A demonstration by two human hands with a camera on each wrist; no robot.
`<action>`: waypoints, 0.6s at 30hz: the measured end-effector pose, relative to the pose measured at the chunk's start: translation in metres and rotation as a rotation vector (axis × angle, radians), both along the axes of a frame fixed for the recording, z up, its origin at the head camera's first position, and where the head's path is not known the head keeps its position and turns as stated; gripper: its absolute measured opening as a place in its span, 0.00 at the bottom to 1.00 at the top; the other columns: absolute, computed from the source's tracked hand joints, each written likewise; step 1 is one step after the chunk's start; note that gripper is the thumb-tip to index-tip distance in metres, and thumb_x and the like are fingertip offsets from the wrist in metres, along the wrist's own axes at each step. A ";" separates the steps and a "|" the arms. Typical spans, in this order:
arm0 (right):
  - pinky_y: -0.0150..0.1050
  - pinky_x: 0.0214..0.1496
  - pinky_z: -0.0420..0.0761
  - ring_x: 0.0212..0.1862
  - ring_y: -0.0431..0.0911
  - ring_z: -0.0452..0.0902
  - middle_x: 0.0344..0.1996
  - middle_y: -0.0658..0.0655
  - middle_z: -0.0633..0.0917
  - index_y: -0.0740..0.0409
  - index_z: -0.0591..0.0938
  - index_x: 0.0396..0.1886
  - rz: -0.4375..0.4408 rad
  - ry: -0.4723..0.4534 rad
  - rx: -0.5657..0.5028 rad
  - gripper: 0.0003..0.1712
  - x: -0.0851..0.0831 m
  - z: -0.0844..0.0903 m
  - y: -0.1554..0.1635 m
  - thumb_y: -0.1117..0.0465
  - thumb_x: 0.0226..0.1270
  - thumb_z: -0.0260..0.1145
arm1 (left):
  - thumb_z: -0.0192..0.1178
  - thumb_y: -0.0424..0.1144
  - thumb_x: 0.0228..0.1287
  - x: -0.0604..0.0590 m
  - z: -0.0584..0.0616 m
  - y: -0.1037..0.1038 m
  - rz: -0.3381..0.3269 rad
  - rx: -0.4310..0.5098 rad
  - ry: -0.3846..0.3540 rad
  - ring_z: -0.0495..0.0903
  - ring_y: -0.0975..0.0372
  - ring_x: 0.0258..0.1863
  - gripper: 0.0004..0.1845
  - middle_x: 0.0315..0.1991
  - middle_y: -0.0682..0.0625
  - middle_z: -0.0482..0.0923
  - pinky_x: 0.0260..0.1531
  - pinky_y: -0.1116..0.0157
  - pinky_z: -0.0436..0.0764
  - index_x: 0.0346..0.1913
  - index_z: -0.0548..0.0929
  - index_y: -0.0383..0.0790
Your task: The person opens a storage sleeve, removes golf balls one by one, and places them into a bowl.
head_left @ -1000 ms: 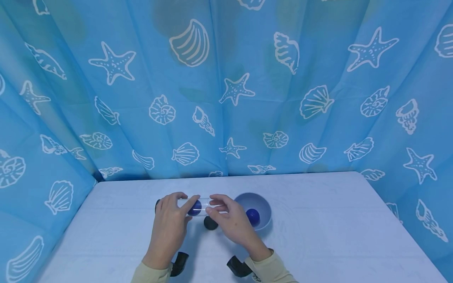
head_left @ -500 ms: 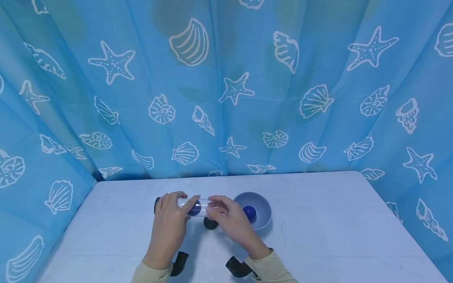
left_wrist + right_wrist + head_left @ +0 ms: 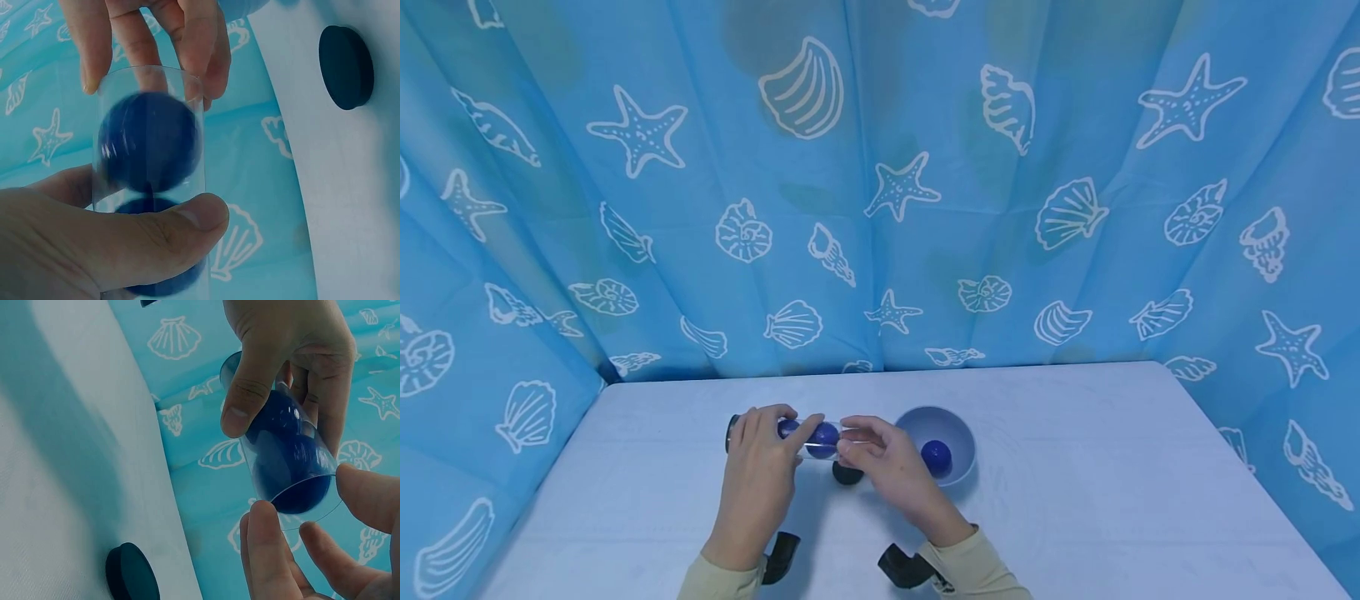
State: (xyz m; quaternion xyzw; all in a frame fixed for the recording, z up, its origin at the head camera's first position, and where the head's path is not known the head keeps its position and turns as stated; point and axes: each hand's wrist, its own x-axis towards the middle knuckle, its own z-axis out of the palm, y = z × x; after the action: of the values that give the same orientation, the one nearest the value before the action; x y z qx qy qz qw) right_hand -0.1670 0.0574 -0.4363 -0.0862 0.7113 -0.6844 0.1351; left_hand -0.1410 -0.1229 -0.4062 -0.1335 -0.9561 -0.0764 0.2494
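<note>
Tube (image 3: 114,87), clear, with two blue balls (image 3: 150,140) enclosed; gripped by left hand's (image 3: 760,467) fingers, rim held between right hand's (image 3: 889,467) fingers.

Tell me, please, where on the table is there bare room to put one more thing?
The widest bare patch of the table lies between the bowl and the right edge; another lies between the left grip and the left edge. The middle is crowded: clear tube, right grip, black cap, bowl.

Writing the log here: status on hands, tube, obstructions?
Left hand grips clear tube, two blue balls inside. Right hand holds its open end. Nothing visibly blocking.
</note>
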 end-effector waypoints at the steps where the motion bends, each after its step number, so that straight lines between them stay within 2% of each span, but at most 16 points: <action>1: 0.46 0.61 0.80 0.53 0.50 0.84 0.57 0.59 0.82 0.60 0.73 0.68 -0.001 -0.008 -0.001 0.29 0.000 0.000 0.000 0.51 0.74 0.65 | 0.80 0.26 0.44 0.000 0.000 0.000 -0.002 -0.002 0.002 0.74 0.46 0.55 0.30 0.50 0.40 0.78 0.63 0.43 0.69 0.54 0.88 0.50; 11: 0.52 0.63 0.77 0.54 0.51 0.84 0.57 0.61 0.81 0.58 0.72 0.70 0.007 -0.030 0.008 0.30 0.001 0.001 0.001 0.50 0.75 0.63 | 0.80 0.25 0.44 -0.001 -0.001 -0.001 -0.010 -0.002 0.011 0.74 0.47 0.54 0.30 0.49 0.40 0.78 0.63 0.44 0.69 0.53 0.88 0.49; 18: 0.51 0.63 0.78 0.53 0.49 0.84 0.55 0.59 0.82 0.57 0.74 0.68 -0.006 -0.033 0.026 0.29 -0.002 0.000 0.002 0.50 0.73 0.65 | 0.80 0.26 0.44 0.000 -0.001 -0.001 0.003 -0.002 -0.004 0.74 0.47 0.55 0.30 0.50 0.40 0.79 0.62 0.45 0.70 0.54 0.88 0.49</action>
State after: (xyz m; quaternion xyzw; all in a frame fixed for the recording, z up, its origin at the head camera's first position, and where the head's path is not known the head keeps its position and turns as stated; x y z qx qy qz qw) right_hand -0.1686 0.0597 -0.4367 -0.0708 0.7179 -0.6770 0.1458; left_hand -0.1414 -0.1235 -0.4071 -0.1320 -0.9569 -0.0751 0.2474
